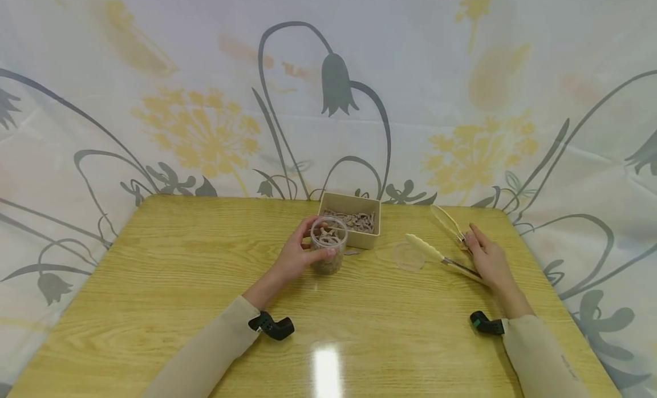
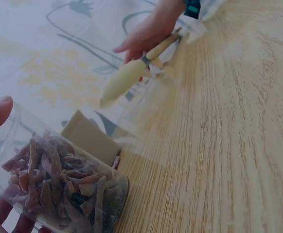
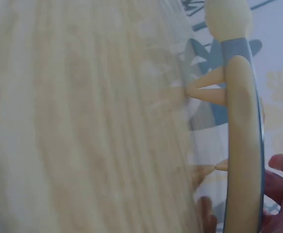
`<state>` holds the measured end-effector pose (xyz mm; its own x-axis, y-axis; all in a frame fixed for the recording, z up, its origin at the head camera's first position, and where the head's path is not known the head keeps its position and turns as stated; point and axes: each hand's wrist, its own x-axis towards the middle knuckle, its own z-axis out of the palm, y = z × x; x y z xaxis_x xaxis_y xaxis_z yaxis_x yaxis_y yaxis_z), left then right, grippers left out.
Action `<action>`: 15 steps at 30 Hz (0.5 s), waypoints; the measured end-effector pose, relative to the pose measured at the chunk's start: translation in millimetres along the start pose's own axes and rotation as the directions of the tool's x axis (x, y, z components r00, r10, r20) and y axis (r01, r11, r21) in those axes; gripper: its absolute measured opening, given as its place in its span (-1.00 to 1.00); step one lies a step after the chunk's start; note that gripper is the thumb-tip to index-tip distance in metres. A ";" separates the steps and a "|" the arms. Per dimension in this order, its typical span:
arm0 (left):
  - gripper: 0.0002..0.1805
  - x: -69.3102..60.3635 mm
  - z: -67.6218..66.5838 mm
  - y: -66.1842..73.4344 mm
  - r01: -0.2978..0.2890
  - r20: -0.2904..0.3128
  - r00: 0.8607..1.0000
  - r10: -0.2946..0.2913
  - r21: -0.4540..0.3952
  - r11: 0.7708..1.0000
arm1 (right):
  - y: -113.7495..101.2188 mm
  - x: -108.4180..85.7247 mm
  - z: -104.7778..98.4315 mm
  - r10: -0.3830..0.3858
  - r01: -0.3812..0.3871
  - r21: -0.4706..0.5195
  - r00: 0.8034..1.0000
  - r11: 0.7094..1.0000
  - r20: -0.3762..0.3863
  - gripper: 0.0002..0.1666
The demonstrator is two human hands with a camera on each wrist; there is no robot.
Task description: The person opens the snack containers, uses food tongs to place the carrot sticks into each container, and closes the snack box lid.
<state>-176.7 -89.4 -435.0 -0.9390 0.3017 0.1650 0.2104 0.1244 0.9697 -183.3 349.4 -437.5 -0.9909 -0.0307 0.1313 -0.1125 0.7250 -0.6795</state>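
My left hand [image 1: 300,254] grips a clear round jar [image 1: 328,264], thumb on the near side of its rim and fingers around the far side. Greyish-brown dried strips [image 2: 59,184] fill much of the jar, which has no lid on. Just behind it stands a beige rectangular box [image 1: 377,238] holding more of the same strips [image 1: 359,221]. Over at the right, my right hand [image 1: 491,264] holds a pair of tongs [image 1: 457,262] by the handle end. Their scalloped cream tips are spread apart, with nothing between them. The right fingertips are partly hidden in the right wrist view.
A clear round disc, like a lid [image 1: 408,256], lies flat between the box and the tongs. One loose strip [image 1: 352,252] is on the wood-grain table [image 1: 287,352] in front of the box. A flower-patterned cloth [image 1: 215,56] hangs behind the table's back edge.
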 end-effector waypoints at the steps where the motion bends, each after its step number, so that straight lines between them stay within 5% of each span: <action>1: -0.15 -0.2 0.1 -0.1 0.004 -0.002 1.000 -0.004 0.000 1.000 | -0.5 0.2 -1.9 0.020 -0.020 0.028 1.000 0.999 -0.008 -0.23; 8: -0.15 -1.6 0.4 0.8 0.014 -0.003 1.000 -0.014 -0.001 1.000 | -1.6 -1.5 -12.0 0.036 -0.011 0.246 0.995 0.969 -0.095 -0.15; 15: -0.16 -0.1 1.4 0.6 0.023 -0.012 1.000 -0.023 -0.009 1.000 | -17.3 -6.7 -13.2 -0.066 0.134 0.570 0.988 0.810 -0.139 -0.19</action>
<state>-176.2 -88.1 -434.7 -0.9468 0.2873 0.1450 0.1866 0.1231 0.9747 -173.8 346.2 -417.1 -0.9613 0.0174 0.2750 -0.2668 0.1911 -0.9446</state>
